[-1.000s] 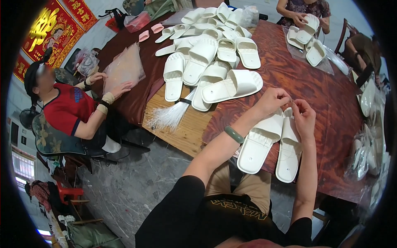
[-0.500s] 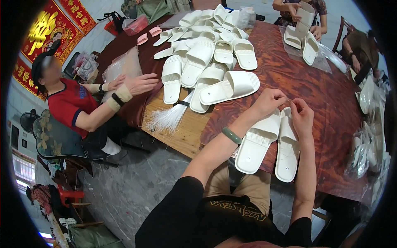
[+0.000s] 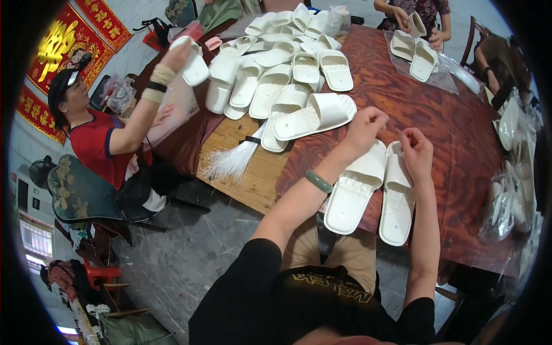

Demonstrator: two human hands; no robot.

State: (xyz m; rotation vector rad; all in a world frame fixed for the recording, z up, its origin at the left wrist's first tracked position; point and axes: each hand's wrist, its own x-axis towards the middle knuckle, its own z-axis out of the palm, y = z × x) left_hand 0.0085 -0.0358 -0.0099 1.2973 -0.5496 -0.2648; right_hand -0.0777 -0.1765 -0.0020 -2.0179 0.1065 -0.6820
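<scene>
Both hands hover over 2 white slippers lying side by side at the near edge of the tabletop. The left hand and right hand each have fingers pinched, on what I cannot tell. Best keep the pair aligned, toes level. Far left, a pile of about 15 more slippers.

White slippers on wooden table

Single head-worn fisheye view, steeply down over table, near.
</scene>
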